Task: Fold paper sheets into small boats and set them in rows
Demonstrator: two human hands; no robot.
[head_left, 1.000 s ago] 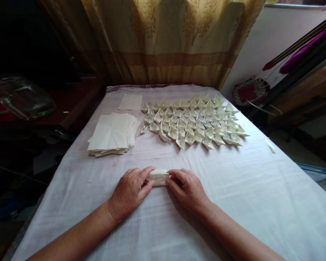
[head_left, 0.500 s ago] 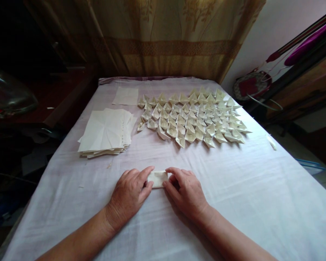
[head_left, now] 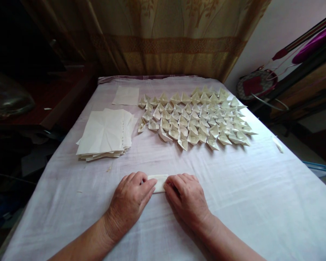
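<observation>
A small folded white paper piece lies on the white cloth near the front middle. My left hand presses on its left end with curled fingers. My right hand covers its right end, fingers bent down onto it. Most of the paper is hidden under the fingertips. Beyond the hands lies a spread of several folded paper boats in rows. A stack of flat white sheets sits to the left of them.
The white cloth covers a table. A single loose sheet lies at the back left. A patterned curtain hangs behind. Dark furniture stands on the left, rods and a round object on the right.
Both hands have closed in over the folded paper, covering more of it. The camera has tilted slightly, shifting the scene.
</observation>
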